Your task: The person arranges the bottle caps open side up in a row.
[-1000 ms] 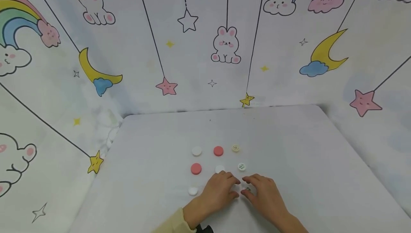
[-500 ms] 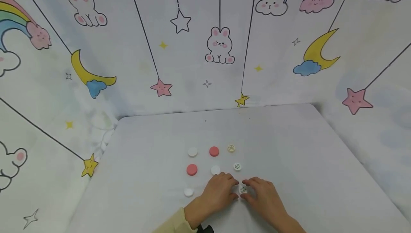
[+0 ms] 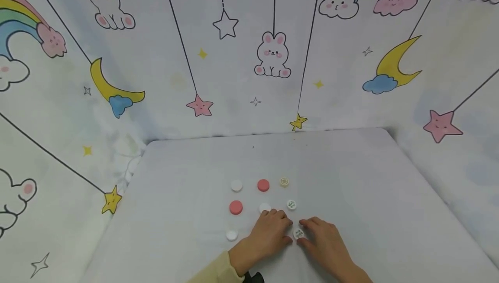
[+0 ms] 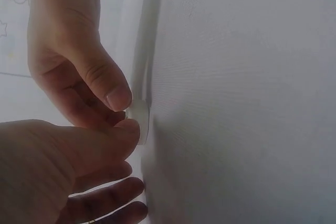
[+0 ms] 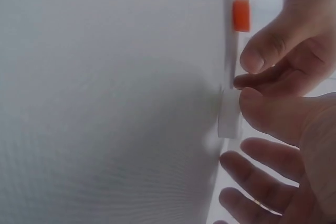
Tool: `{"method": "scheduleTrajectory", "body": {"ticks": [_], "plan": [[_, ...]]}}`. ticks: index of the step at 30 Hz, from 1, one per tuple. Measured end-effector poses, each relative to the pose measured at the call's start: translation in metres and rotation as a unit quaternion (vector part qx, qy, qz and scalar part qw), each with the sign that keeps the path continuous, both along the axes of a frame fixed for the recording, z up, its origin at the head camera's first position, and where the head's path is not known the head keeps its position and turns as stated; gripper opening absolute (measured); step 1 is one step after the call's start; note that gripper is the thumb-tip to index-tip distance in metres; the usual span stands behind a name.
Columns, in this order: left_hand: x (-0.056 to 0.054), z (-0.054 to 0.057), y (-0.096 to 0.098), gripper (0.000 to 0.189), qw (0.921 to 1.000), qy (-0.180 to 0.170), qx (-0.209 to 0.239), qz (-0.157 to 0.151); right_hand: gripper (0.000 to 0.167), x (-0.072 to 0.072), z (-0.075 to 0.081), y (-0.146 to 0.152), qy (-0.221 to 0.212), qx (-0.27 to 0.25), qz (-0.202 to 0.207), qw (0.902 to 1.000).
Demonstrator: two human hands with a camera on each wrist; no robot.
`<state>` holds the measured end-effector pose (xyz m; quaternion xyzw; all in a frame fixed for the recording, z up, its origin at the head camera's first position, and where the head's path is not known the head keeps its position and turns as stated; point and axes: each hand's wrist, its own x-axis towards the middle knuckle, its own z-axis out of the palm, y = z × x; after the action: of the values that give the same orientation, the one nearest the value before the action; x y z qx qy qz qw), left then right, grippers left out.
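Note:
A small round white disc with dark green markings [image 3: 298, 233] lies on the white table between the two hands. My right hand [image 3: 329, 242] is on its right side, fingers spread and slightly bent, thumb tip right at the disc's near edge. On the left side is my left hand [image 3: 269, 235], its fingers bent loosely and its fingertips facing the disc. Both thumbs are close to the disc's side [image 5: 229, 114] in the right wrist view. Another green-marked white disc [image 3: 291, 205] and a pale yellow disc [image 3: 284, 182] lie farther back. Left fingers partly cover a plain white disc [image 3: 264, 207].
Two red discs, one at the back [image 3: 263, 185] and one at the left [image 3: 235, 207], sit among white discs at the back left [image 3: 236, 186] and front left [image 3: 231, 235]. The discs form rough rows on the table [image 3: 187, 166]. A cartoon-printed cloth wall [image 3: 234, 75] stands behind.
The green-marked disc between my hands shows more fully now, where the right hand's fingers covered much of it before. The right hand has drawn slightly rightward from it. The head view has shifted a little.

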<state>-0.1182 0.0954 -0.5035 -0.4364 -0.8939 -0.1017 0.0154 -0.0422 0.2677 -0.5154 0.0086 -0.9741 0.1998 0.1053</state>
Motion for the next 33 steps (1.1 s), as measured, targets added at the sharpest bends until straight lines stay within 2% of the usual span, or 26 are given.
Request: {"method": "scheduleTrajectory", "body": {"ticks": [10, 15, 23, 33], "plan": [[0.0, -0.007, 0.005, 0.039, 0.9998, -0.019, -0.006, 0.009, 0.039, -0.003, -0.002, 0.0, -0.019, 0.0, 0.001, 0.9998], [0.002, -0.013, 0.005, 0.038, 0.9999, -0.008, 0.001, 0.01, 0.035, -0.004, -0.002, -0.001, -0.028, 0.012, 0.0, 0.9995], [0.004, -0.013, 0.008, 0.035, 0.9999, 0.004, 0.012, 0.01, 0.033, -0.003, -0.008, 0.003, -0.007, 0.014, 0.008, 0.9998], [0.006, -0.017, 0.012, 0.027, 0.999, 0.02, 0.037, 0.016, 0.031, -0.004, -0.008, 0.001, -0.013, 0.019, 0.002, 0.9997]]}}
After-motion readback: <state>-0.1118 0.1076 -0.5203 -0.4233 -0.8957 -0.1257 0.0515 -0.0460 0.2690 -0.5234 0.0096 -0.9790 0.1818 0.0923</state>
